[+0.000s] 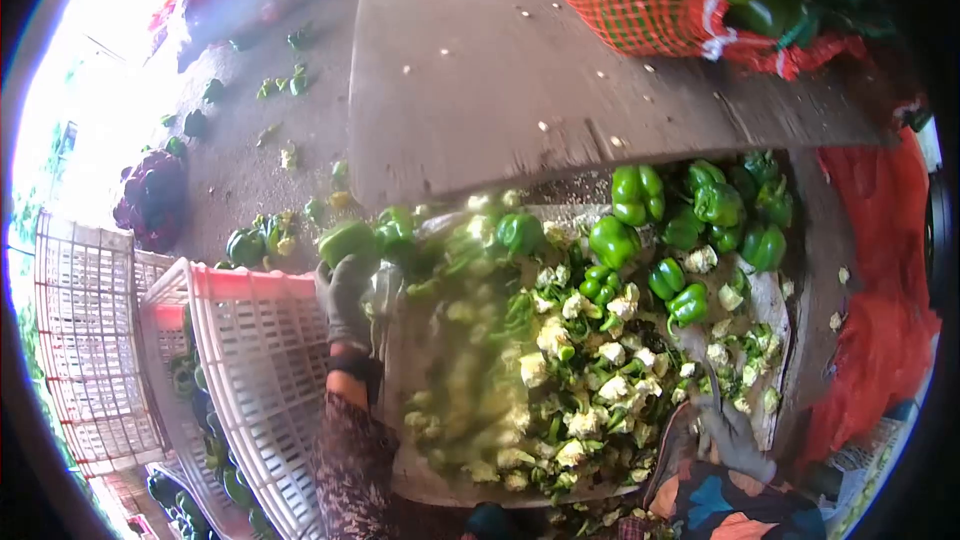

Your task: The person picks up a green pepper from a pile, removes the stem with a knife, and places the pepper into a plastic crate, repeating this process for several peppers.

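My left hand (349,302), in a grey glove with a dark band at the wrist, holds a green pepper (346,242) beside the white crate. My right hand (738,437), also in a grey glove, is closed round the handle of a thin curved knife (712,377) at the lower right. Between my hands lies a heap of cut pepper cores (590,390) with pale seeds. Several whole green peppers (638,194) sit at the heap's upper right. The heap's left part is blurred.
A white crate (262,340) with a red rim stands at left, with another crate (95,340) beyond it. A red net bag (620,0) of peppers lies at upper right. A brown board (480,60) crosses the top. Red cloth (875,290) hangs at right.
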A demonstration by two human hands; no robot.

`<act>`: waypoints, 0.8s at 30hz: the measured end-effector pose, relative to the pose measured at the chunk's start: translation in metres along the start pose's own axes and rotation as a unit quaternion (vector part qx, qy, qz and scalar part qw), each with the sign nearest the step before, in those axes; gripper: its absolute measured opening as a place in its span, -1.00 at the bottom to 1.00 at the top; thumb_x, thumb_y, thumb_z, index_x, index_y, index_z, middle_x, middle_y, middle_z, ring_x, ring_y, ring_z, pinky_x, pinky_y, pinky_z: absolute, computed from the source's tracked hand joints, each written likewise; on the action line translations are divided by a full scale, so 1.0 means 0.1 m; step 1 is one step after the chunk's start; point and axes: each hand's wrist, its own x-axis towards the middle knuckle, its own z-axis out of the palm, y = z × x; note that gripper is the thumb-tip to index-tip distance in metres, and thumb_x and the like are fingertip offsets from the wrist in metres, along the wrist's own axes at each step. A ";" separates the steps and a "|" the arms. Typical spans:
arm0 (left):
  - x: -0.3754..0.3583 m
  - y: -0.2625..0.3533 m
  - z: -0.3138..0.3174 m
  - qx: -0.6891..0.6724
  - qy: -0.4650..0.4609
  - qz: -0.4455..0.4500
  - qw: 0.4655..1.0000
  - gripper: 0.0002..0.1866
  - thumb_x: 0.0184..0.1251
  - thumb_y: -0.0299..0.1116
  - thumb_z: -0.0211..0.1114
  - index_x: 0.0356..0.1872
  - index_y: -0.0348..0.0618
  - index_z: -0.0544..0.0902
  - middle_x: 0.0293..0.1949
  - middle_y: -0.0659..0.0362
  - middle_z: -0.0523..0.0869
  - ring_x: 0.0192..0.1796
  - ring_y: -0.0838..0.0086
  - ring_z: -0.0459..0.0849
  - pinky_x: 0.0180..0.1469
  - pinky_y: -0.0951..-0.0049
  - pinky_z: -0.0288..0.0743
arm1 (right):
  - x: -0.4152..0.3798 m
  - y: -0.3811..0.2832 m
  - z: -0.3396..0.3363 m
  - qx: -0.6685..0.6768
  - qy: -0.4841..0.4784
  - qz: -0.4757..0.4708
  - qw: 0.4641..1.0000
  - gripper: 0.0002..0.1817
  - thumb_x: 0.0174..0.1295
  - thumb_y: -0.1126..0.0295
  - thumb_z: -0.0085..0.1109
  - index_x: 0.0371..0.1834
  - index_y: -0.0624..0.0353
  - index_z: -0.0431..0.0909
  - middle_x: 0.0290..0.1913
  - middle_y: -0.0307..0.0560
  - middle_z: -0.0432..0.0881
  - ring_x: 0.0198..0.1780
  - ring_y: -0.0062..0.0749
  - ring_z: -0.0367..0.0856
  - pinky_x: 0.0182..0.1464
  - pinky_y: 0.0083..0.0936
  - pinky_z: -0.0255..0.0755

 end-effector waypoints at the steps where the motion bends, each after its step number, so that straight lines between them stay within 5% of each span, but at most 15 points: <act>1: -0.23 0.08 -0.01 -0.007 -0.080 0.016 0.997 -0.40 0.33 -0.19 0.39 0.33 -0.22 0.49 0.08 0.08 0.69 -0.02 0.36 0.71 -0.03 0.36 0.64 | 0.08 -0.20 0.07 -0.015 0.006 -0.038 0.999 -0.64 0.61 0.30 -0.02 0.34 0.21 0.50 -0.30 -0.25 0.58 -0.45 -0.65 0.55 -0.39 -0.57 0.48; 3: -0.88 0.38 0.13 -0.033 -0.200 0.020 0.979 -0.33 0.38 -0.04 0.33 0.40 -0.21 0.46 0.20 0.06 0.65 0.15 0.30 0.68 0.16 0.25 0.61 | 0.30 -0.50 0.20 -0.047 0.018 -0.128 0.991 -0.66 0.56 0.29 0.06 0.27 0.16 0.60 -0.35 -0.28 0.60 -0.46 -0.65 0.53 -0.42 -0.57 0.41; 5: -1.54 0.63 0.35 -0.008 -0.290 -0.015 0.957 -0.12 0.22 0.01 0.47 0.47 -0.29 0.38 0.28 0.04 0.62 0.27 0.30 0.62 0.30 0.27 0.53 | 0.47 -0.88 0.41 -0.017 -0.070 -0.185 0.980 -0.56 0.53 0.28 0.11 0.41 0.13 0.51 0.24 -0.01 0.69 0.21 -0.33 0.68 0.22 -0.44 0.54; 6: -1.83 0.62 0.44 0.010 -0.323 -0.031 0.946 -0.04 0.16 0.02 0.53 0.49 -0.32 0.36 0.30 0.02 0.60 0.31 0.31 0.61 0.34 0.28 0.50 | 0.52 -1.11 0.59 -0.010 -0.105 -0.236 0.966 -0.41 0.47 0.19 0.27 0.50 0.12 0.42 0.51 0.07 0.46 0.52 -0.24 0.41 0.52 -0.28 0.31; 7: -2.13 0.61 0.56 0.033 -0.334 -0.047 0.941 0.01 0.10 0.01 0.57 0.50 -0.34 0.34 0.32 0.01 0.59 0.32 0.30 0.59 0.35 0.30 0.48 | 0.75 -0.93 0.80 -0.016 -0.106 -0.385 0.917 -0.16 0.32 0.08 0.44 0.59 0.12 0.28 0.52 0.13 0.43 0.53 -0.19 0.40 0.52 -0.23 0.33; 8: -2.41 0.56 0.65 0.055 -0.344 -0.062 0.935 0.06 0.05 0.01 0.61 0.52 -0.35 0.32 0.33 0.00 0.58 0.34 0.30 0.58 0.37 0.31 0.46 | 0.64 -1.13 0.93 0.008 -0.129 -0.299 0.945 0.00 0.21 0.00 0.51 0.63 0.13 0.19 0.46 0.14 0.50 0.46 -0.23 0.47 0.49 -0.31 0.36; 10: -2.87 0.40 0.75 0.098 -0.337 -0.081 0.933 0.05 0.04 -0.12 0.57 0.56 -0.31 0.25 0.40 -0.04 0.45 0.45 0.24 0.42 0.43 0.25 0.42 | 0.54 -1.00 1.01 0.232 -0.256 -0.145 0.927 -0.06 0.30 0.10 0.49 0.63 0.14 0.16 0.39 -0.14 0.50 0.31 -0.56 0.49 0.34 -0.49 0.46; 12: -3.21 0.25 0.78 -0.017 -0.271 -0.062 0.960 0.12 0.03 -0.12 0.58 0.59 -0.29 0.15 0.43 -0.06 0.39 0.48 0.18 0.38 0.45 0.20 0.42 | 0.39 -0.71 1.03 0.314 -0.232 -0.124 0.912 -0.09 0.33 0.16 0.48 0.64 0.13 0.17 0.38 -0.22 0.53 0.26 -0.62 0.51 0.28 -0.55 0.48; 14: -3.50 0.09 0.74 0.039 -0.266 -0.044 0.962 0.11 0.00 -0.18 0.57 0.58 -0.28 0.15 0.42 -0.09 0.38 0.44 0.14 0.41 0.45 0.17 0.43 | 0.19 -0.56 1.09 0.344 -0.226 -0.148 0.899 -0.04 0.31 0.21 0.50 0.68 0.11 0.10 0.40 -0.31 0.51 0.25 -0.65 0.51 0.27 -0.63 0.44; 16: -3.72 0.14 0.76 -0.029 -0.270 -0.049 0.961 0.07 -0.02 -0.30 0.56 0.56 -0.26 0.17 0.40 -0.07 0.40 0.42 0.15 0.43 0.45 0.16 0.42 | 0.10 -0.41 0.99 0.279 -0.230 -0.142 0.921 -0.03 0.31 0.22 0.49 0.69 0.12 0.09 0.43 -0.32 0.47 0.30 -0.61 0.47 0.32 -0.57 0.41; 17: -3.76 0.06 0.71 -0.022 -0.269 -0.005 0.963 0.02 -0.03 -0.39 0.54 0.54 -0.24 0.22 0.39 -0.04 0.41 0.41 0.17 0.44 0.47 0.17 0.38 | 0.05 -0.37 1.08 0.297 -0.176 -0.245 0.906 -0.16 0.40 0.18 0.39 0.65 0.16 0.17 0.38 -0.19 0.57 0.30 -0.47 0.54 0.36 -0.48 0.42; 18: -3.80 -0.01 0.68 0.009 -0.246 0.051 0.968 -0.08 0.00 -0.39 0.53 0.47 -0.24 0.32 0.34 0.01 0.44 0.38 0.22 0.45 0.48 0.19 0.34 | 0.02 -0.37 1.07 0.303 -0.180 -0.248 0.902 -0.16 0.40 0.18 0.39 0.65 0.16 0.17 0.38 -0.19 0.57 0.30 -0.47 0.54 0.36 -0.48 0.42; 20: -3.96 0.25 0.74 -0.013 -0.206 0.040 0.978 -0.17 0.03 -0.39 0.53 0.39 -0.24 0.38 0.29 0.04 0.45 0.33 0.27 0.47 0.48 0.20 0.32 | -0.09 -0.44 0.92 -0.053 0.035 -0.450 0.891 -0.37 0.49 0.18 0.24 0.53 0.22 0.34 0.28 0.04 0.65 0.29 -0.22 0.63 0.36 -0.37 0.46; 21: -3.94 0.23 0.69 0.036 -0.196 0.079 0.977 -0.19 0.05 -0.42 0.52 0.38 -0.24 0.37 0.28 0.05 0.46 0.32 0.29 0.47 0.45 0.22 0.35 | -0.18 -0.48 0.86 -0.110 0.107 -0.458 0.876 -0.59 0.54 0.26 0.14 0.30 0.30 0.48 0.12 0.21 0.70 0.08 -0.01 0.76 0.14 -0.28 0.63; 24: -3.88 0.06 0.51 0.073 -0.195 0.146 0.967 -0.06 0.11 -0.21 0.68 0.48 -0.13 0.31 0.33 0.14 0.43 0.37 0.32 0.43 0.46 0.25 0.33 | -0.48 -0.68 0.79 -0.174 -0.031 -0.453 0.874 -0.73 0.52 0.32 0.12 0.08 0.31 0.52 -0.06 0.20 0.73 -0.17 0.03 0.79 -0.17 -0.18 0.67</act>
